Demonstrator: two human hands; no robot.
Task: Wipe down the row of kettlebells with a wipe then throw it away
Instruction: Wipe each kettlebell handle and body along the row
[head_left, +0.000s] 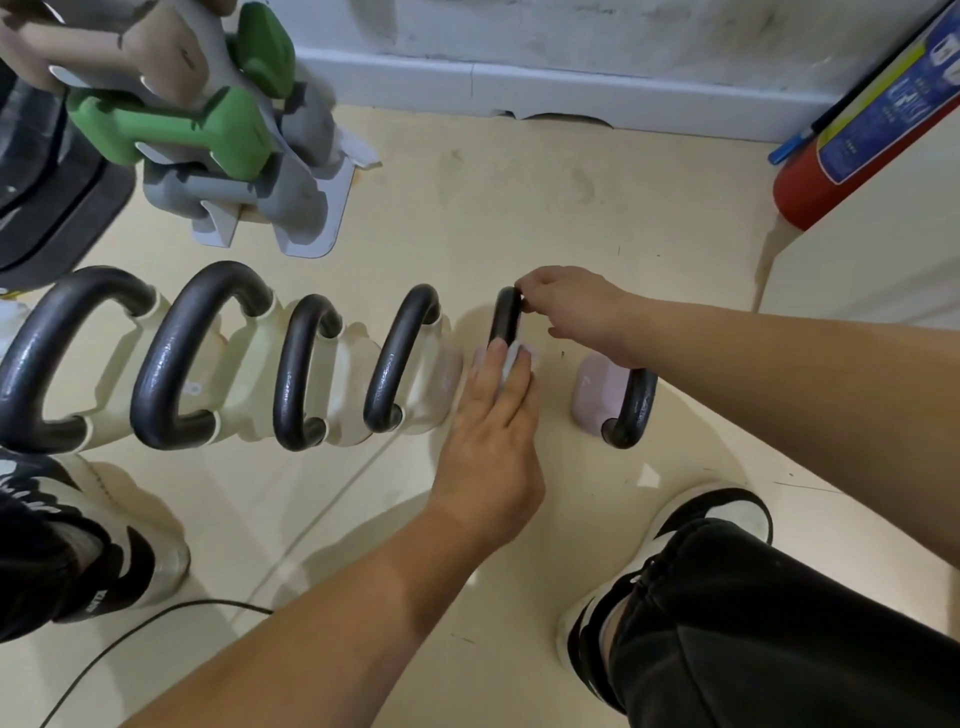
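Note:
A row of several kettlebells with black handles stands on the cream floor; the nearest whole ones show handles (389, 358) and pale bodies. My right hand (576, 312) grips the top of one black handle (505, 317) in the middle of the row. My left hand (493, 415) lies with straight fingers over that kettlebell's body, pressing a white wipe (514, 358) against it; most of the body is hidden under the hand. A small pink kettlebell (597, 395) stands at the right end, apart from both hands.
A rack of green, beige and grey dumbbells (208, 124) stands behind the row at the left. A red fire extinguisher (852, 130) leans by the wall at the right. My two shoes (717, 519) flank the spot; a black cable (156, 623) runs across the floor.

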